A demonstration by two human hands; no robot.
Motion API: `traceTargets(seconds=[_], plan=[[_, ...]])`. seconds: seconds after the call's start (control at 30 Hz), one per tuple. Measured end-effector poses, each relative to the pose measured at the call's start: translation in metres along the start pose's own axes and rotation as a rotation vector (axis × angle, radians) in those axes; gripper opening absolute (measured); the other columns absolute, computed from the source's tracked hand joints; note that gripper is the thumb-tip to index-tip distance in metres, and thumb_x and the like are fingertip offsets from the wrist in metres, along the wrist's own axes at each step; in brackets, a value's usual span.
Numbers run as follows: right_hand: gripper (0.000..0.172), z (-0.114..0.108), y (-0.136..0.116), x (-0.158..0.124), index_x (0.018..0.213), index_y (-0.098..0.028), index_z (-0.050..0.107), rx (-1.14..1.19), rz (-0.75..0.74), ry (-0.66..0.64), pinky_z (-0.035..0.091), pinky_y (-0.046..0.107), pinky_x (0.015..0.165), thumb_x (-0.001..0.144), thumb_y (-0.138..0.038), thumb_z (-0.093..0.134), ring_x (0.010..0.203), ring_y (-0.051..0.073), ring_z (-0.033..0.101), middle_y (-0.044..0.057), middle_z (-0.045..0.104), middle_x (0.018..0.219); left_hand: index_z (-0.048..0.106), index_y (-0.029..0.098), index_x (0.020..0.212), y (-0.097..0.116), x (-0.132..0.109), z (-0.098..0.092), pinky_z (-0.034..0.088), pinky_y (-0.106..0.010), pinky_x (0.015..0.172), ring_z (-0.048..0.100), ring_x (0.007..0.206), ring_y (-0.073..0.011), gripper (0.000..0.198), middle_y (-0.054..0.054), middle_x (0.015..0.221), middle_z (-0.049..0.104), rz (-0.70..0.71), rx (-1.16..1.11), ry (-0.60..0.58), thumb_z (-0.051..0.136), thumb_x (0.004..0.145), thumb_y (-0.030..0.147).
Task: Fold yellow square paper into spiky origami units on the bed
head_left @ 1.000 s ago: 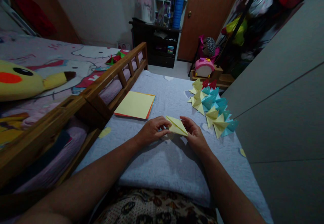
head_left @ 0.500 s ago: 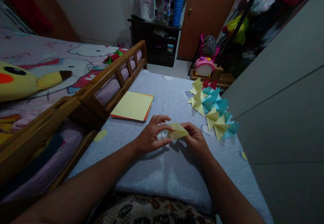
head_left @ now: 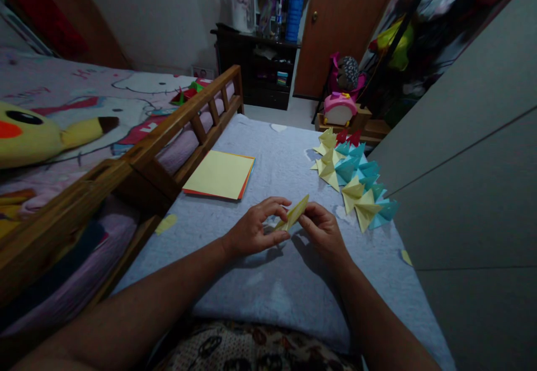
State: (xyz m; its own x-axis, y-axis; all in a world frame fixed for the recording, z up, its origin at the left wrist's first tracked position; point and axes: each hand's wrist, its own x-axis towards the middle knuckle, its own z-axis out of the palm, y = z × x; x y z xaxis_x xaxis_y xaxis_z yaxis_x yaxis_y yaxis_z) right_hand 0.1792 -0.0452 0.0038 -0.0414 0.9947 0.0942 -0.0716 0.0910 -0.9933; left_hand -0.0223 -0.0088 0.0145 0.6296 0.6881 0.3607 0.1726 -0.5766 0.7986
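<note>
A folded piece of yellow paper (head_left: 296, 213) is held up over the blue bedsheet, tilted nearly on edge. My left hand (head_left: 260, 226) has its fingers and thumb curved round the paper's left end. On the other side, my right hand (head_left: 322, 226) pinches the paper between thumb and fingers. Rows of folded paper shapes (head_left: 354, 172) in yellow, blue and red stand to the right on the sheet. A stack of square paper (head_left: 220, 174), yellow on top with orange and blue edges below, lies to the left beyond my left hand.
A wooden bed rail (head_left: 184, 130) runs along the left, with a yellow plush toy (head_left: 29, 136) on the bed behind it. At right stands a pale cabinet (head_left: 470, 192). A dark cabinet (head_left: 251, 66) and a pink toy case (head_left: 339, 109) are farther back.
The yellow folded paper has turned from lying broad side up to standing tilted, nearly edge-on. Both hands have stayed about where they were, with small finger shifts.
</note>
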Motion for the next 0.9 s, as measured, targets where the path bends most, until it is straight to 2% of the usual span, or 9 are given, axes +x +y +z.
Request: traceTargets(seconds=[0.1,0.27,0.37,0.63,0.77,0.9], plan=[[0.016,-0.001,0.000,0.000,0.087,-0.023,0.072,0.019,0.008,0.004,0.048,0.029,0.076,0.085,-0.039,0.073,0.076,0.017,0.062,0.000,0.070,0.081,0.061,0.021,0.100,0.001,0.001,0.002,0.048,-0.048,0.103,0.060,0.118,-0.0249,0.013,-0.012,0.126,0.063,-0.026,-0.065,-0.027,0.064,0.087,0.025],[0.018,0.002,-0.003,0.000,0.085,-0.022,0.072,0.035,0.027,0.021,0.048,0.027,0.072,0.082,-0.040,0.075,0.073,0.015,0.062,0.000,0.070,0.078,0.065,0.021,0.097,-0.003,0.002,0.006,0.048,-0.045,0.098,0.062,0.111,-0.0253,0.013,-0.011,0.119,0.066,0.021,-0.248,0.008,0.065,0.089,0.031],[0.018,0.004,-0.006,0.000,0.085,-0.022,0.071,0.069,0.036,0.026,0.048,0.026,0.071,0.081,-0.039,0.076,0.071,0.014,0.062,0.000,0.070,0.079,0.065,0.020,0.096,-0.005,0.002,0.008,0.048,-0.043,0.096,0.063,0.108,-0.0247,0.014,-0.011,0.116,0.067,-0.004,-0.299,0.009,0.064,0.091,0.033],[0.021,0.004,-0.009,-0.001,0.084,-0.021,0.070,0.048,0.039,0.037,0.044,0.025,0.060,0.081,-0.041,0.075,0.060,0.012,0.051,-0.002,0.062,0.069,0.067,0.020,0.099,-0.002,0.003,0.006,0.045,-0.041,0.098,0.060,0.108,-0.0240,0.015,-0.010,0.118,0.065,-0.077,-0.435,-0.036,0.058,0.095,0.033],[0.023,0.004,-0.009,-0.001,0.084,-0.020,0.069,0.070,0.065,0.052,0.040,0.024,0.055,0.080,-0.042,0.076,0.056,0.010,0.047,-0.003,0.059,0.066,0.068,0.020,0.100,-0.001,0.002,0.006,0.046,-0.040,0.094,0.061,0.103,-0.0236,0.021,-0.010,0.112,0.066,-0.102,-0.447,-0.027,0.053,0.099,0.035],[0.026,0.005,-0.010,-0.001,0.082,-0.020,0.067,0.096,0.086,0.063,0.036,0.022,0.050,0.078,-0.043,0.078,0.052,0.008,0.042,-0.003,0.059,0.066,0.069,0.021,0.111,-0.002,0.001,0.008,0.045,-0.038,0.095,0.062,0.105,-0.0238,0.027,-0.010,0.114,0.068,-0.108,-0.422,-0.021,0.048,0.101,0.034]])
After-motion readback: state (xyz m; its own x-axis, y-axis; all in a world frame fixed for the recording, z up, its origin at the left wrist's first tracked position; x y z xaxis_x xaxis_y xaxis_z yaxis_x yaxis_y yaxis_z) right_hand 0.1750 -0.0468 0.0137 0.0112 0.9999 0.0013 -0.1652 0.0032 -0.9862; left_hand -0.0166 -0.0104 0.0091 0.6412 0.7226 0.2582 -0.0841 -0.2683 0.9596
